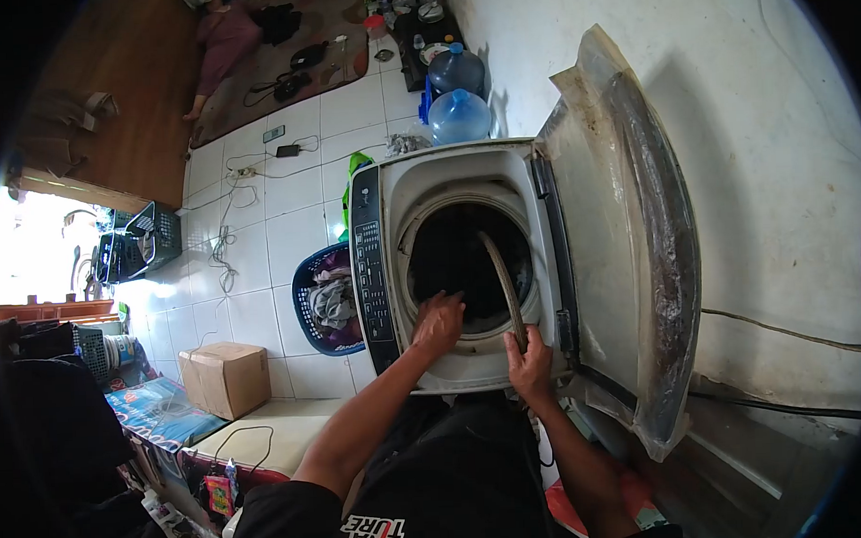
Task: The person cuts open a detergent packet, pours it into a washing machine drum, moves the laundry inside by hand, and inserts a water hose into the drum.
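In front of me stands a top-loading washing machine [434,373] with its lid [609,234] raised to the right. A strip of plastic wrap hangs on that lid. My right hand [530,357] is closed around a hose [505,285] at the drum's near right rim; the hose's far end curves into the dark drum [463,239]. My left hand [438,324] reaches over the near left rim, its fingers partly lost against the dark inside. Whether those fingers hold anything is hidden. The drum's contents are too dark to make out.
A blue laundry basket [304,307] with clothes stands left of the machine. Behind it are two water jugs [460,116]. A cardboard box [224,381] sits at the left, and cables [223,243] run across the tiles. A person [223,39] is on the rug at the back.
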Tool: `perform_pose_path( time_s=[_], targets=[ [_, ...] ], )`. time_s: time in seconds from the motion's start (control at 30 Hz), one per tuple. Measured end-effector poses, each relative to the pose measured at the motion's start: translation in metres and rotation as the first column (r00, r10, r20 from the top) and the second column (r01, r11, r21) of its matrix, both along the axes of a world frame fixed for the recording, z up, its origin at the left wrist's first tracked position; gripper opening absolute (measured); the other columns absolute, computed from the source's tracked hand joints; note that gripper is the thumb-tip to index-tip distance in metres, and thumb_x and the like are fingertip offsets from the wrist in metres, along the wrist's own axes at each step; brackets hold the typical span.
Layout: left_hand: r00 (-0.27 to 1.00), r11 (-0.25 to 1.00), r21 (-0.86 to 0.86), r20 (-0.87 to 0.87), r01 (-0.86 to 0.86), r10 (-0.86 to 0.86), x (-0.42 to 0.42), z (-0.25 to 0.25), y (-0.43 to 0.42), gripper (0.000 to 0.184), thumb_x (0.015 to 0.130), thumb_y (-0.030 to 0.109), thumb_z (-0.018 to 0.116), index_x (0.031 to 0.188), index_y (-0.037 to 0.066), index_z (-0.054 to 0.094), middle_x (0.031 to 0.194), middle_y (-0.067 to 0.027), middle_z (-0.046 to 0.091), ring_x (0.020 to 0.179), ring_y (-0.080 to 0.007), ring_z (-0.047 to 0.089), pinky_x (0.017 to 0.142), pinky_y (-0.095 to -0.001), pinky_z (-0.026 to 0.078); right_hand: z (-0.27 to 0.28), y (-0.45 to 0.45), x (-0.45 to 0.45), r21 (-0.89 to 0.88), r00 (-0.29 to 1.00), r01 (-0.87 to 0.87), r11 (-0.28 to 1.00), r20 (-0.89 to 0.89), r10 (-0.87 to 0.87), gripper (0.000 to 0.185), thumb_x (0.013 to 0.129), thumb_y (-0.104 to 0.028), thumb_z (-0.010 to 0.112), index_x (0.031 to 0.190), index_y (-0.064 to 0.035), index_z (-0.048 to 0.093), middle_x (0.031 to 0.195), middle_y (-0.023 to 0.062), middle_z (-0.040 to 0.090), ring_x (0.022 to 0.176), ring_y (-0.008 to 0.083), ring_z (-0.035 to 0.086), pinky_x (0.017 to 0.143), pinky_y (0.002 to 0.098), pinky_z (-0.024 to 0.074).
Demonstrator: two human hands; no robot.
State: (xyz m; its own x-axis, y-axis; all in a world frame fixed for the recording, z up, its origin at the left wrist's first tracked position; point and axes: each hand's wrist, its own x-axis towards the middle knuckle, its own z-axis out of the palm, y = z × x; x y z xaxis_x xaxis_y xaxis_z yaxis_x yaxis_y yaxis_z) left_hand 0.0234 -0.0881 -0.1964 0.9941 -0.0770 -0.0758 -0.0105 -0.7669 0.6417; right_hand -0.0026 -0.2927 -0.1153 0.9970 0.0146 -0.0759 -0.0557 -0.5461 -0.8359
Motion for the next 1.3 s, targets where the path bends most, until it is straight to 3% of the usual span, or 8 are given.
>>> perform_pose_path(
  time_s=[0.17, 0.23, 0.33, 0.57, 0.67, 0.73, 1.0, 1.3],
  targets=[
    [0.998, 0.993, 0.098, -0.026, 0.066, -0.063, -0.025, 0.009, -0.01, 0.038, 0.098, 0.02, 0.051, 0.13, 0.001, 0.058, 0.121, -0.0198, 0.067, 0.127, -0.0425, 0.052, 0.103, -0.0598, 0.038, -0.002, 0.001, 0.002, 0.009, 0.999, -0.013, 1.0, -0.048, 0.013, 0.024, 0.096, -0.025, 0.067, 0.093, -0.0016, 0.06, 0.058, 0.0128, 0.056, 0.05, 0.0311, 0.058, 0.05, 0.0408, 0.0416],
    [0.997, 0.993, 0.088, -0.028, 0.081, -0.078, -0.032, 0.014, -0.013, 0.038, 0.097, 0.02, 0.052, 0.13, 0.001, 0.058, 0.121, -0.0198, 0.067, 0.128, -0.0428, 0.051, 0.102, -0.0605, 0.038, 0.0, 0.002, 0.003, 0.03, 0.995, -0.046, 0.999, -0.084, 0.048, 0.028, 0.097, -0.028, 0.067, 0.095, -0.0004, 0.062, 0.058, 0.0095, 0.056, 0.052, 0.0165, 0.057, 0.051, 0.0349, 0.0425],
    [0.99, 0.98, 0.138, -0.03, 0.143, -0.14, -0.032, 0.021, -0.013, 0.034, 0.097, 0.019, 0.052, 0.125, 0.001, 0.06, 0.114, -0.0204, 0.068, 0.121, -0.0411, 0.056, 0.101, -0.0573, 0.039, -0.002, 0.002, 0.005, 0.016, 0.985, -0.086, 0.996, -0.152, 0.087, 0.03, 0.096, -0.03, 0.068, 0.097, -0.0001, 0.066, 0.059, 0.0094, 0.058, 0.053, 0.0146, 0.057, 0.052, 0.0335, 0.0435],
    [0.989, 0.997, 0.055, -0.14, 0.049, -0.041, -0.018, 0.032, -0.013, 0.02, 0.097, 0.02, 0.052, 0.105, 0.004, 0.062, 0.094, -0.0185, 0.069, 0.096, -0.0366, 0.064, 0.085, -0.0507, 0.047, -0.007, 0.005, 0.005, -0.017, 0.979, -0.17, 0.985, -0.118, 0.167, 0.038, 0.096, -0.036, 0.067, 0.097, 0.0017, 0.068, 0.062, 0.0116, 0.061, 0.055, 0.0161, 0.059, 0.053, 0.0336, 0.0447],
    [0.988, 0.996, 0.07, -0.151, 0.055, -0.044, -0.018, 0.037, -0.014, 0.018, 0.096, 0.019, 0.052, 0.1, 0.004, 0.062, 0.091, -0.0186, 0.069, 0.093, -0.0367, 0.064, 0.082, -0.0504, 0.048, -0.003, 0.013, 0.005, 0.034, 0.985, -0.151, 0.988, -0.077, 0.154, 0.042, 0.098, -0.039, 0.064, 0.097, 0.002, 0.068, 0.061, 0.0136, 0.059, 0.053, 0.0193, 0.058, 0.053, 0.0358, 0.0436],
    [0.989, 0.997, 0.066, -0.144, 0.045, -0.035, -0.019, 0.036, -0.015, 0.017, 0.096, 0.018, 0.052, 0.098, 0.004, 0.061, 0.09, -0.0187, 0.068, 0.092, -0.037, 0.064, 0.082, -0.0503, 0.048, 0.006, 0.017, 0.008, -0.008, 0.97, -0.189, 0.982, -0.158, 0.185, 0.037, 0.097, -0.037, 0.064, 0.101, 0.0001, 0.07, 0.066, 0.0199, 0.063, 0.061, 0.0371, 0.065, 0.056, 0.0419, 0.0481],
    [0.997, 1.0, 0.019, -0.08, 0.007, -0.005, -0.021, 0.022, -0.012, 0.015, 0.087, 0.014, 0.055, 0.095, 0.002, 0.06, 0.088, -0.0212, 0.068, 0.091, -0.0402, 0.065, 0.082, -0.0513, 0.05, -0.005, 0.026, 0.009, -0.189, 0.961, -0.257, 0.948, -0.153, 0.23, 0.037, 0.098, -0.038, 0.061, 0.098, -0.0023, 0.071, 0.069, 0.0229, 0.064, 0.069, 0.0441, 0.065, 0.061, 0.0482, 0.05],
    [0.997, 0.997, 0.027, -0.016, -0.071, 0.071, -0.024, 0.023, -0.013, 0.014, 0.09, 0.015, 0.055, 0.097, 0.003, 0.061, 0.08, -0.0198, 0.067, 0.084, -0.04, 0.066, 0.079, -0.051, 0.053, -0.019, 0.027, 0.009, -0.349, 0.971, -0.235, 0.907, -0.044, 0.234, 0.036, 0.097, -0.037, 0.06, 0.086, -0.0028, 0.067, 0.069, 0.0251, 0.064, 0.07, 0.0474, 0.064, 0.063, 0.0532, 0.0499]
  ],
)
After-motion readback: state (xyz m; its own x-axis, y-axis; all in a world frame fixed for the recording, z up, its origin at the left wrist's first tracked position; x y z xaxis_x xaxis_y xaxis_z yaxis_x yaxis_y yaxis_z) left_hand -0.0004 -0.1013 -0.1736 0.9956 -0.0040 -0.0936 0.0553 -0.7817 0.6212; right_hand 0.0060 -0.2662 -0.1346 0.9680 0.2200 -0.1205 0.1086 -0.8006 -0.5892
